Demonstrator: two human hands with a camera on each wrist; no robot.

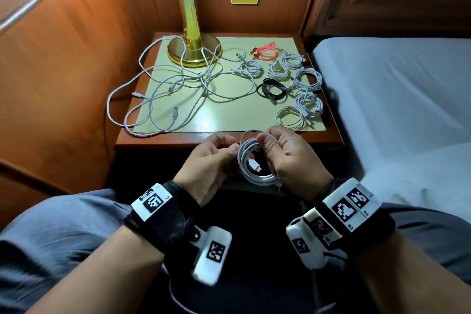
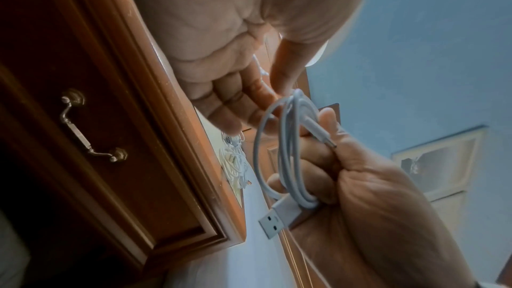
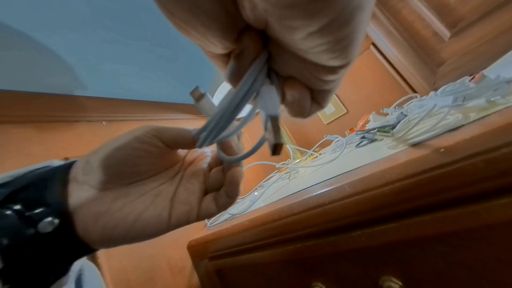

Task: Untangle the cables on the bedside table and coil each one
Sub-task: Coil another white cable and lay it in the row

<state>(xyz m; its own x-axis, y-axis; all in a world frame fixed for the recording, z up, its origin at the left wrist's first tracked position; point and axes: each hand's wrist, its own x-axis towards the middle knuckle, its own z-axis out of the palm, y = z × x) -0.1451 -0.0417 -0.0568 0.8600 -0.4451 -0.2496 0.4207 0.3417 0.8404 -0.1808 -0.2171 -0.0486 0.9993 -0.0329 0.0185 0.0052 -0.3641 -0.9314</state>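
White coiled cable sits gripped in the right hand. The left hand pinches its near loop; tangled cables lie beyond the left hand

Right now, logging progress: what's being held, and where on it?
A coiled white cable: right hand grips the bundled loops, left hand pinches the coil's opposite side.

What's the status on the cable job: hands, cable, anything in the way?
Right hand grips white coil; left hand pinches its edge. Coil held off table. Loose tangle still uncoiled, looped round lamp base.
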